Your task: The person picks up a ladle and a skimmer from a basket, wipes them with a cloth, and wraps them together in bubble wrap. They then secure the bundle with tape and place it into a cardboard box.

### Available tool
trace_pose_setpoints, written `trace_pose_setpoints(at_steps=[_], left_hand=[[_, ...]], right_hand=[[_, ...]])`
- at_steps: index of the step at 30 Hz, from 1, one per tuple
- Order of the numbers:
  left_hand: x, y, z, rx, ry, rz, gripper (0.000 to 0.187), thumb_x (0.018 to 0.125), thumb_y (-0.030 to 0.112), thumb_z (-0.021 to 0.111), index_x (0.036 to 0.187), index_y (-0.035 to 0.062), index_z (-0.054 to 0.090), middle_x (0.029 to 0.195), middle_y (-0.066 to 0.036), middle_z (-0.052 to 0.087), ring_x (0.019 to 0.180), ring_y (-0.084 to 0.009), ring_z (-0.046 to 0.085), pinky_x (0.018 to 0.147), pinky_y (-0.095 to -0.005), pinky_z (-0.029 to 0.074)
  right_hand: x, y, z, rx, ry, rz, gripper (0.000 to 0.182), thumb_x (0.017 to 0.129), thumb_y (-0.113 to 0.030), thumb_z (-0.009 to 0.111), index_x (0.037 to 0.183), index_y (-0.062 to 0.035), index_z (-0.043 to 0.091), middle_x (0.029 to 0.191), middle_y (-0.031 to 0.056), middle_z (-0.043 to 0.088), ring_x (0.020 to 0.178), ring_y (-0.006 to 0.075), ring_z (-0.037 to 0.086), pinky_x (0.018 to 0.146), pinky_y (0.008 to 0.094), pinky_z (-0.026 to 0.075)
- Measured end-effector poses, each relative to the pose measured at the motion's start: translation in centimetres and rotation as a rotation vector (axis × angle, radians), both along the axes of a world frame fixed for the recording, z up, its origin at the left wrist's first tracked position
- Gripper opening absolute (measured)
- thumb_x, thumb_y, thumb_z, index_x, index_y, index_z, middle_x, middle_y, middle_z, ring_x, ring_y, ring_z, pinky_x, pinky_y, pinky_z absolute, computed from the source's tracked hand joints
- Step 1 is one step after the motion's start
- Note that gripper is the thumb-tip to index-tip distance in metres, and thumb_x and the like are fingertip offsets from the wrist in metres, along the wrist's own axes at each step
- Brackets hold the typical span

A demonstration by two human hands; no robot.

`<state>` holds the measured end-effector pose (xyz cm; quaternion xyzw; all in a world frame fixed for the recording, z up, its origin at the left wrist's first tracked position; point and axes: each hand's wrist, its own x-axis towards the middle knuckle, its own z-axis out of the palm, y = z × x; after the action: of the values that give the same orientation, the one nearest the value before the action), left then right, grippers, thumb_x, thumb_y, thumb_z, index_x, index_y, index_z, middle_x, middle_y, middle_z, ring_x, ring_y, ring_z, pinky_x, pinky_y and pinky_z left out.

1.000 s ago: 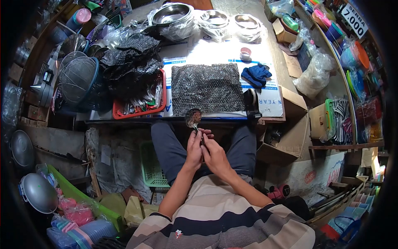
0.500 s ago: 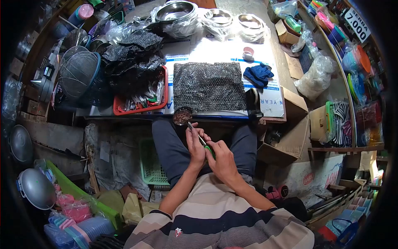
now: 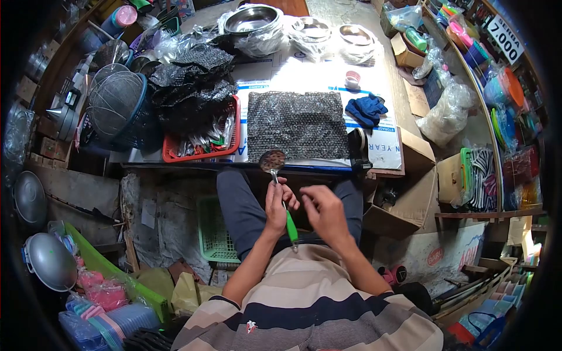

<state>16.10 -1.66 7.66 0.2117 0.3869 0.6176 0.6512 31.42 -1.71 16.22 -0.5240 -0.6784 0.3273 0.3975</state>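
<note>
Handle (image 3: 291, 227) towards the body, the ladle (image 3: 273, 159) was in the left hand (image 3: 275, 210), its grip closed round the shaft. The right hand (image 3: 328, 215) had just come off, grip released and fingers loosely curled, so the left alone bore the ladle. Its bowl showed by the near edge of the tabletop (image 3: 395, 78). Bubble wrap (image 3: 297, 126) lay between a red basket (image 3: 236, 126) and blue cloth (image 3: 367, 110), with plastic-wrapped pans (image 3: 252, 21) farthest off.
</note>
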Motion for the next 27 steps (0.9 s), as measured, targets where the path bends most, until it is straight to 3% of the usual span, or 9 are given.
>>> trace_pose_setpoints(at_steps=[1, 2, 5, 7, 14, 20, 23, 26, 27], left_hand=[[-0.6, -0.2, 0.5, -0.031, 0.005, -0.109, 0.026, 0.119, 0.032, 0.039, 0.129, 0.0098, 0.048, 0.083, 0.001, 0.041, 0.062, -0.01, 0.044, 0.055, -0.0276, 0.043], [-1.1, -0.5, 1.1, -0.108, 0.075, -0.227, 0.027, 0.119, 0.033, 0.039, 0.129, 0.01, 0.049, 0.082, 0.001, 0.04, 0.059, -0.0091, 0.042, 0.05, -0.0261, 0.04], [-2.2, -1.0, 1.2, -0.164, 0.085, -0.437, 0.027, 0.119, 0.033, 0.039, 0.129, 0.0099, 0.049, 0.08, 0.002, 0.04, 0.057, -0.0083, 0.041, 0.047, -0.0245, 0.038], [-3.4, -1.1, 0.7, -0.288, -0.086, -0.718, 0.029, 0.118, 0.035, 0.044, 0.131, 0.0099, 0.05, 0.079, 0.004, 0.038, 0.056, -0.0076, 0.038, 0.046, -0.0242, 0.035], [-7.4, -0.2, 1.8, -0.551, -0.332, -0.933, 0.032, 0.118, 0.034, 0.046, 0.132, 0.0073, 0.056, 0.078, 0.005, 0.039, 0.053, -0.0031, 0.034, 0.041, -0.0177, 0.028], [-9.3, 2.9, -1.2, -0.698, -0.678, -1.046, 0.037, 0.119, 0.028, 0.04, 0.14, -0.0006, 0.051, 0.081, 0.001, 0.042, 0.055, -0.0046, 0.037, 0.04, -0.0183, 0.033], [-9.6, 5.1, -1.8, -0.681, -0.81, -1.107, 0.054, 0.119, 0.036, 0.038, 0.159, 0.0, 0.042, 0.088, -0.002, 0.05, 0.069, -0.0088, 0.046, 0.054, -0.0216, 0.043], [-9.8, 7.8, -2.7, -0.592, -0.228, -0.976, 0.061, 0.116, 0.047, 0.042, 0.154, -0.0005, 0.051, 0.123, -0.011, 0.07, 0.105, -0.0204, 0.069, 0.087, -0.0337, 0.059], [-11.4, 7.2, -8.7, -0.205, -0.038, -0.849, 0.066, 0.114, 0.053, 0.045, 0.15, -0.0012, 0.055, 0.134, -0.015, 0.07, 0.119, -0.0234, 0.07, 0.097, -0.0375, 0.059]], right_hand=[[0.6, 1.0, 0.4, 0.059, -0.059, -0.015, 0.024, 0.097, -0.001, 0.072, 0.121, -0.0017, 0.073, 0.111, 0.016, 0.073, 0.086, 0.0304, 0.074, 0.075, 0.037, 0.059], [1.1, 1.9, 1.3, 0.028, -0.043, 0.009, 0.029, 0.092, 0.001, 0.071, 0.12, -0.001, 0.071, 0.123, 0.0193, 0.07, 0.11, 0.0403, 0.069, 0.095, 0.0456, 0.057], [3.0, 4.8, 1.2, 0.213, -0.206, 0.161, 0.035, 0.086, 0.0, 0.072, 0.121, -0.0057, 0.072, 0.136, 0.0147, 0.066, 0.121, 0.0365, 0.065, 0.102, 0.0451, 0.053], [3.9, 6.3, 0.5, 0.475, -0.602, 0.434, 0.038, 0.081, -0.005, 0.075, 0.119, -0.0102, 0.074, 0.144, 0.0086, 0.062, 0.132, 0.0309, 0.058, 0.11, 0.0445, 0.049], [5.3, 6.8, -1.3, 0.481, -0.648, 0.89, 0.035, 0.077, -0.021, 0.078, 0.111, -0.0111, 0.078, 0.142, 0.0043, 0.064, 0.142, 0.0272, 0.051, 0.118, 0.0436, 0.042], [6.5, 7.9, -6.1, 0.708, -0.657, 0.868, 0.032, 0.093, -0.019, 0.066, 0.122, -0.0075, 0.074, 0.139, 0.0067, 0.067, 0.146, 0.0282, 0.053, 0.12, 0.0409, 0.044], [6.9, 9.5, -6.9, 0.689, -0.654, 0.87, 0.032, 0.094, -0.018, 0.064, 0.123, -0.0061, 0.073, 0.137, 0.0081, 0.068, 0.143, 0.0279, 0.056, 0.119, 0.0403, 0.047], [7.6, 11.9, -7.7, 0.631, -0.668, 0.739, 0.029, 0.094, -0.016, 0.064, 0.119, -0.0062, 0.074, 0.129, 0.0068, 0.072, 0.135, 0.0285, 0.062, 0.117, 0.0395, 0.049], [7.7, 13.1, -8.5, 0.607, -0.677, 0.675, 0.028, 0.093, -0.015, 0.064, 0.118, -0.0063, 0.075, 0.127, 0.0068, 0.074, 0.134, 0.0286, 0.063, 0.116, 0.0393, 0.05]])
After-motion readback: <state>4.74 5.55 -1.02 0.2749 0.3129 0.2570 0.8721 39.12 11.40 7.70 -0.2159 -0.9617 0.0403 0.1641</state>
